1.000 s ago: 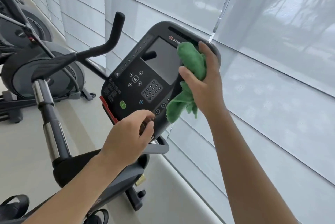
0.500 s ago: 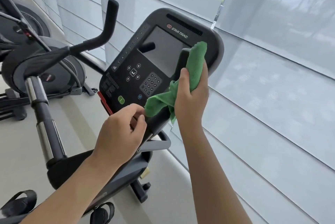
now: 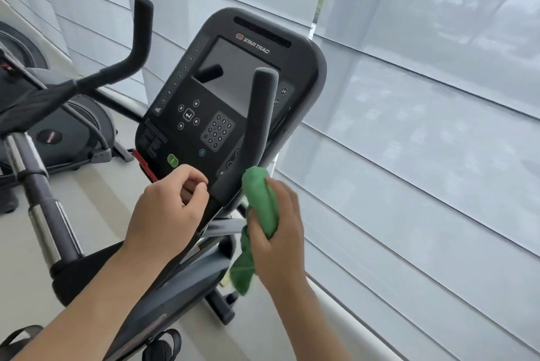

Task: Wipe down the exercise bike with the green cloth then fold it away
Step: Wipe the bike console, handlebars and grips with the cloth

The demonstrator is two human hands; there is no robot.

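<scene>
The exercise bike's black console (image 3: pixel 233 89) with a dark screen and keypad fills the centre. Its right handlebar grip (image 3: pixel 258 124) rises in front of the console, the left grip (image 3: pixel 137 48) stands at the upper left. My right hand (image 3: pixel 280 232) holds the bunched green cloth (image 3: pixel 260 214) against the base of the right grip, a tail of cloth hanging below. My left hand (image 3: pixel 172 208) is curled around the console's lower edge, beside a red strip.
A white window blind (image 3: pixel 423 127) runs along the right, close behind the console. Another exercise machine (image 3: pixel 58 132) stands at the left on the pale floor. The bike's seat post (image 3: pixel 43 214) and pedal straps (image 3: pixel 163 346) are at the lower left.
My right hand has slid the green cloth down the right handlebar grip, from the top near the screen to its base. The left hand has kept its hold at the console's lower edge.
</scene>
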